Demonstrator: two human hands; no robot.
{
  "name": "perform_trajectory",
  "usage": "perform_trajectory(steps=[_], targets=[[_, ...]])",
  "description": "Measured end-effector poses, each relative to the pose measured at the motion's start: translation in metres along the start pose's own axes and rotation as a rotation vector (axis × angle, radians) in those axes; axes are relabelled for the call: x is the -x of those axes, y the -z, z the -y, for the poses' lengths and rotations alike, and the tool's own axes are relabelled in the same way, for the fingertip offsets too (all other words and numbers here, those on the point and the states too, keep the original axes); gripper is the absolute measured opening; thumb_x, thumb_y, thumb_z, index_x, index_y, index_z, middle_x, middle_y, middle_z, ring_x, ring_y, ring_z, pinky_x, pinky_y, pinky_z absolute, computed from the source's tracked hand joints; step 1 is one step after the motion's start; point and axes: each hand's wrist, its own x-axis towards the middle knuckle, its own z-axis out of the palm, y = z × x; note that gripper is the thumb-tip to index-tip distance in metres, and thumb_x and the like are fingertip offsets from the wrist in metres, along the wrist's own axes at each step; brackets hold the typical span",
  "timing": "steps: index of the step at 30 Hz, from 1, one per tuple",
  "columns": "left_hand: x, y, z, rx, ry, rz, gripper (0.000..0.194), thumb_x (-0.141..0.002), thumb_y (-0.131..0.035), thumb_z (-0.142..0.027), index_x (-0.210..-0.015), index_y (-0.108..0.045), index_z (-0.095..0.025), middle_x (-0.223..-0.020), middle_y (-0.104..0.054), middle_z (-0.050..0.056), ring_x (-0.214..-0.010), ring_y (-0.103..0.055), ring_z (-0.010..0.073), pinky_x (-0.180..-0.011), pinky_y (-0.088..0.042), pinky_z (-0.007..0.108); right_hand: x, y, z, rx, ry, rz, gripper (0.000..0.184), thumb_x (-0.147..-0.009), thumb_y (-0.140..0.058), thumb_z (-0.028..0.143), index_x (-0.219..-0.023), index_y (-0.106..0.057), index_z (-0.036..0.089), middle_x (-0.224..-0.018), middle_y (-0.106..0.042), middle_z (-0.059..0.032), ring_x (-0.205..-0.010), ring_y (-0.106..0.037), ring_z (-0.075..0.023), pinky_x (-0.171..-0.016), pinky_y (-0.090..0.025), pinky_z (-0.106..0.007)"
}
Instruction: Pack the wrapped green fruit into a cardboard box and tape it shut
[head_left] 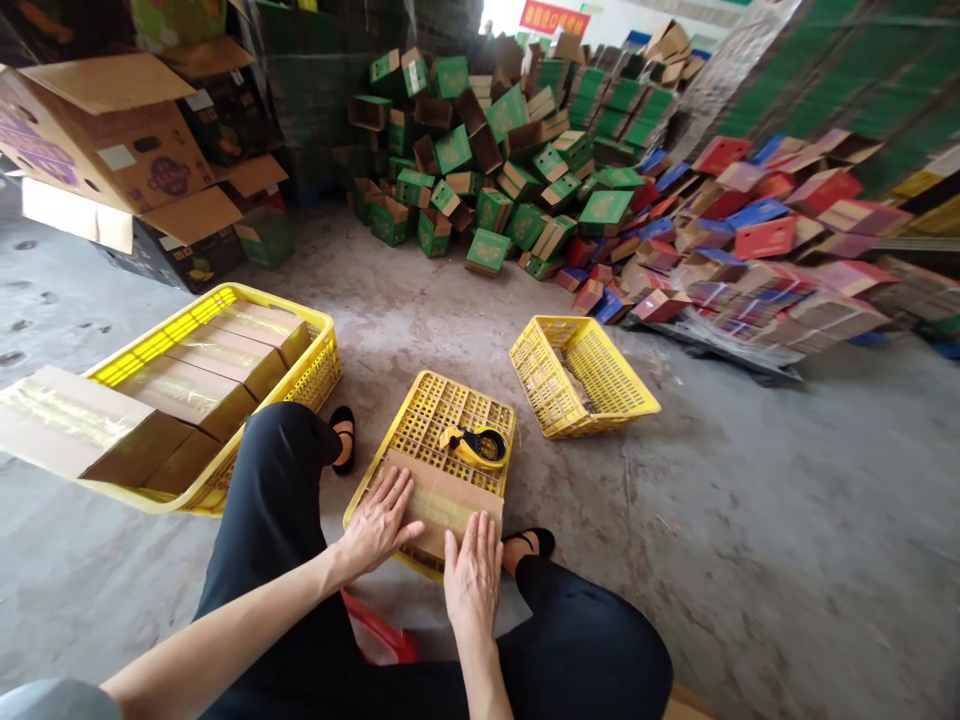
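Note:
A flat-topped cardboard box (448, 497) with clear tape along its top lies on an upturned yellow plastic crate (420, 425) between my knees. My left hand (381, 520) rests on the box's left end, its fingers stretched out. On the right end lies my right hand (474, 572), fingers straight and flat. Neither hand is wrapped round anything. Just beyond the box, a yellow and black tape dispenser (478, 446) sits on the crate's grid surface.
To my left, a large yellow crate (330, 360) holds several taped cardboard boxes (180, 385). A smaller yellow crate (551, 400) stands on the floor ahead right. Green boxes (487, 250) and red and blue boxes (765, 238) are heaped behind. Big open cartons (142, 150) stand far left.

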Motion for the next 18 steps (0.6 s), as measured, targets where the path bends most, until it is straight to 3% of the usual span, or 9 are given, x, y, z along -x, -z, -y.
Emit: perform_trajectory(steps=[7,11,15,18], targets=[[0.007,0.003,0.000,0.061,0.023,0.039,0.061,-0.111,-0.036,-0.057,-0.153,-0.056,-0.017,-0.165,-0.046,0.014,-0.156,-0.039,0.0343,-0.122,-0.043,0.052,-0.017,-0.022,0.036,-0.054,0.200,-0.017,0.059,-0.112,-0.032,0.037,-0.160,-0.044,0.005,-0.162,-0.046,-0.0246,-0.152,-0.046,-0.0352,-0.122,-0.041,-0.054],[0.013,-0.001,0.003,0.104,0.079,0.033,0.059,-0.113,-0.032,-0.052,-0.154,-0.054,-0.016,-0.163,-0.049,0.016,-0.154,-0.043,0.0318,-0.120,-0.046,0.051,-0.022,-0.033,0.063,-0.130,0.301,-0.001,0.059,-0.107,-0.032,0.020,-0.166,-0.035,0.013,-0.165,-0.046,-0.0159,-0.155,-0.041,-0.0291,-0.124,-0.040,-0.049],[0.012,-0.005,0.005,0.085,0.137,0.034,0.058,-0.114,-0.029,-0.048,-0.158,-0.049,-0.017,-0.161,-0.051,0.016,-0.153,-0.046,0.0301,-0.119,-0.047,0.052,-0.029,-0.028,0.081,-0.193,0.327,0.085,0.061,-0.106,-0.037,0.023,-0.167,-0.031,0.016,-0.168,-0.042,-0.0109,-0.158,-0.036,-0.0256,-0.127,-0.036,-0.045],[0.010,-0.003,0.006,0.034,0.145,0.041,0.059,-0.113,-0.030,-0.052,-0.157,-0.051,-0.019,-0.162,-0.051,0.015,-0.152,-0.047,0.0301,-0.120,-0.045,0.053,-0.031,-0.015,0.077,-0.164,0.308,0.147,0.059,-0.107,-0.041,0.030,-0.165,-0.036,0.019,-0.169,-0.041,-0.0098,-0.159,-0.035,-0.0267,-0.129,-0.032,-0.047]])
